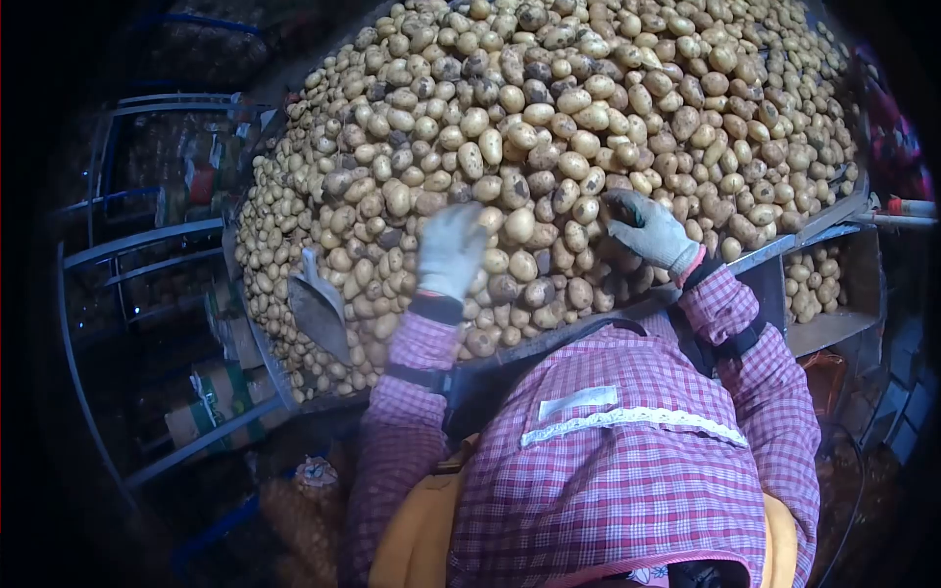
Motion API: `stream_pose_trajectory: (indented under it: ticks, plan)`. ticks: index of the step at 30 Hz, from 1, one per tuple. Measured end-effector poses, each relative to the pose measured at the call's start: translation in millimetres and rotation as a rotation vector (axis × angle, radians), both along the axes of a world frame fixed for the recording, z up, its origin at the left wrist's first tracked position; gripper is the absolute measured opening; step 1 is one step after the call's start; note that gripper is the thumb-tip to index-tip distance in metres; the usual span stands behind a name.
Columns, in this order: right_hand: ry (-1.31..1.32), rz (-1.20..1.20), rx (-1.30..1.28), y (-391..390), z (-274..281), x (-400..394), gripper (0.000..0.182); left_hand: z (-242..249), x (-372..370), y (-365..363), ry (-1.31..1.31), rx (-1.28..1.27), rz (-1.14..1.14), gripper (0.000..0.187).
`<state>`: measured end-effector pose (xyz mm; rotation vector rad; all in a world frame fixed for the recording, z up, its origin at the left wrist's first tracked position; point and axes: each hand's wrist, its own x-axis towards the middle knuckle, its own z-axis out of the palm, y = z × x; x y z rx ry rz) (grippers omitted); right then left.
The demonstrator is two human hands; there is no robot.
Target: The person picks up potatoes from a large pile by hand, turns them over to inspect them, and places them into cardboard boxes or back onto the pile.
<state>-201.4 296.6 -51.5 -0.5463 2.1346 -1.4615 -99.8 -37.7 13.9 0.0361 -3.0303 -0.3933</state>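
Both hands wear whitish gloves over a broad heap of potatoes (pixel 520 225). My left hand (pixel 452 250) is over the near middle of the heap, its fingers pointing away and smeared by motion; whether it holds a potato does not show. To the right, my right hand (pixel 655 233) is bent over the potatoes near the front edge. Its thumb stands apart from the curled fingers, with a dark patch between them and no potato plainly in its grasp. Some potatoes have dark, dirty spots. A metal scoop (pixel 320 306) lies on the heap, left of my left hand.
A metal rim (pixel 755 257) borders the heap in front of my body. Beyond it at right, a side compartment (pixel 833 331) holds more potatoes. Metal rails (pixel 137 235) and a cardboard box (pixel 221 407) stand at left. A red-ended bar (pixel 907 208) juts in at far right.
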Motion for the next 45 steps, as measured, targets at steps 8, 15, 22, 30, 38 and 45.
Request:
stream_pose_trajectory:
  ticks: [8,15,22,30,38,45]
  plan:
    - [0.047,-0.052,0.214,-7.0,-3.0,-5.0,0.055,30.9,50.6,46.3,0.013,0.181,-0.162,0.035]
    - [-0.008,-0.029,0.189,-4.1,-6.4,-6.7,0.052,3.0,50.8,82.5,-0.501,0.084,-0.235,0.046]
    - [-0.355,-0.063,-0.228,-9.1,53.4,22.7,0.035,20.9,34.0,75.5,-0.375,1.615,0.432,0.051]
    - [-0.217,0.093,-0.311,-40.1,54.9,60.6,0.076,24.6,22.9,97.4,-0.400,1.565,0.229,0.063]
    - [-0.385,0.086,-0.380,-35.4,49.5,69.0,0.072,9.0,19.2,100.5,-0.453,1.328,0.097,0.059]
    - [-0.451,0.056,-0.366,-35.5,60.9,66.8,0.065,2.4,12.1,110.0,-0.210,1.020,0.041,0.039]
